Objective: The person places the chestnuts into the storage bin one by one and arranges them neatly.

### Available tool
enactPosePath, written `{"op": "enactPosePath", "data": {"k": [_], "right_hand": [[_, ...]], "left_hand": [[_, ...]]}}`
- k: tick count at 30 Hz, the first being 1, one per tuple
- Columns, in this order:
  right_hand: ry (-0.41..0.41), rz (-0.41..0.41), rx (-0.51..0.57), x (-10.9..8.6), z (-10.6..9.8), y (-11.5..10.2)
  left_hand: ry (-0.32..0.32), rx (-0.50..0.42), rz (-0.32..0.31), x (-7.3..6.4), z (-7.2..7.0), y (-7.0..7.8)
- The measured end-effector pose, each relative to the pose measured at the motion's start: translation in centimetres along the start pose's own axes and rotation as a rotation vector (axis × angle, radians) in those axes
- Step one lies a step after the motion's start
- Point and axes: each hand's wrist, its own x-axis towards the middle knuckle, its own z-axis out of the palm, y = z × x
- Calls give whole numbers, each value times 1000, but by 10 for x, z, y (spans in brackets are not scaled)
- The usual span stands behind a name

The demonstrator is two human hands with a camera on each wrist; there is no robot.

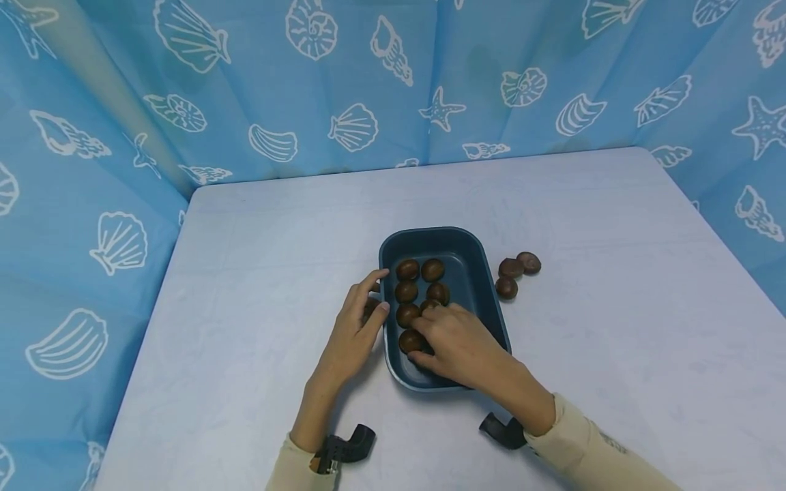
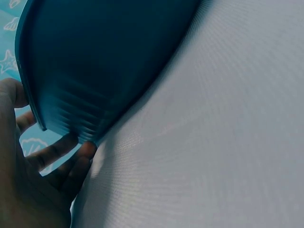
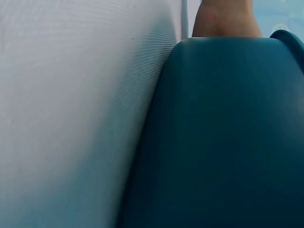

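One left hand (image 1: pixel 346 334), thumb and fingers spread, touches the left wall of a dark blue tray (image 1: pixel 469 293) on the white surface (image 1: pixel 264 286); looks like steadying. Next, inside the tray: left column of four round brown nuts (image 1: pixel 406 292), then a second column beside it, three showing, the lowest of those partly covered by the right hand (image 1: pixel 463 348). That hand reaches in over the tray's near right corner, thumb and a finger flanking the nearest left-column nut; other fingertips hidden, cannot tell if it pinches anything. Right part of tray floor bare. Last, three loose nuts (image 1: pixel 511 267) close together on the surface, just beside the tray's right wall. Judged step: lining nuts up in columns, second column underway. Next move probably calls for settling a nut at that column's near end, then fetching a loose one.
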Motion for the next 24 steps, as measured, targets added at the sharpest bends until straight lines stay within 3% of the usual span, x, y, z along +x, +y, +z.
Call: {"op": "enactPosePath", "data": {"k": [8,14,19,21,24], "right_hand": [[242,-104,175,1,-4,3],[321,-150,240,-6,-6,8],[485,-113,355,-14,-15,19],[574,-88,373,-18,-19,30],[640,-17,387,-26,-24,51]], "left_hand": [[4,-7,-12,-1,-2,-1],[-7,4,-1,1,4,0],[-5,16,-14,0,1,3],[-9,17,-20,0,1,2],[-5,17,-32,0,3,0]]}}
